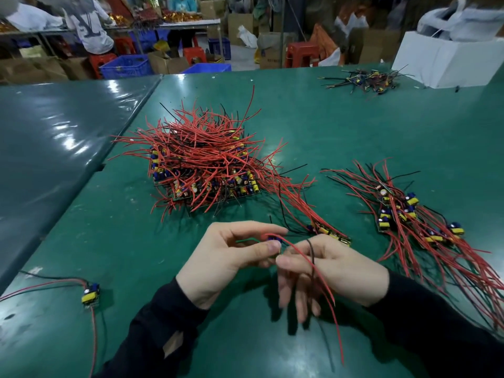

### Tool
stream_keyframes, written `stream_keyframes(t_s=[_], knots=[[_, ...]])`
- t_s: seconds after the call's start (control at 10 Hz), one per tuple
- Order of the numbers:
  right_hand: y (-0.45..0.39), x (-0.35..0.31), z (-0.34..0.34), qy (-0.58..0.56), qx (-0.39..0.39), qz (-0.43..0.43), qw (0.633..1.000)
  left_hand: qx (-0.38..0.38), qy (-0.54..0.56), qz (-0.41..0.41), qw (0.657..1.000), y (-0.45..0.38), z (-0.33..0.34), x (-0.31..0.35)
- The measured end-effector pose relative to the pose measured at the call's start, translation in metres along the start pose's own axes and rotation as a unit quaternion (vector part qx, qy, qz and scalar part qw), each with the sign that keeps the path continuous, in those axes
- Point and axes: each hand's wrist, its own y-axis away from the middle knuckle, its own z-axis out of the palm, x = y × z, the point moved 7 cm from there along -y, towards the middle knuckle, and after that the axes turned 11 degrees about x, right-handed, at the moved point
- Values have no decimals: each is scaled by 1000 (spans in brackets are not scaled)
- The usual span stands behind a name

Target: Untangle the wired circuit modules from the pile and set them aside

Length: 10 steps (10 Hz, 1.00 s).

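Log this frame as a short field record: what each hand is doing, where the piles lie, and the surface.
left hand: pinches a small module
right hand: fingers spread, the module's red wire draped across them
main pile: tangled, table centre
sorted pile: to the right
single module: near left, apart
far pile: by the white box
surface: green table

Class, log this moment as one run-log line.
left hand: pinches module | right hand: fingers among its red wire | pile: tangled | sorted group: right
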Motion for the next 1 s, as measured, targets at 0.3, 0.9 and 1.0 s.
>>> stream_keyframes(t_s=[0.3,0.9,1.0], knots=[[0,-15,-14,63,119,-127,983,28,-40,68,996,-2,-2,8],[5,-8,2,-3,11,-55,998,-107,67,11,992,3,9,-1],[5,-13,-1,21,38,-79,996,-89,75,19,993,1,5,2]])
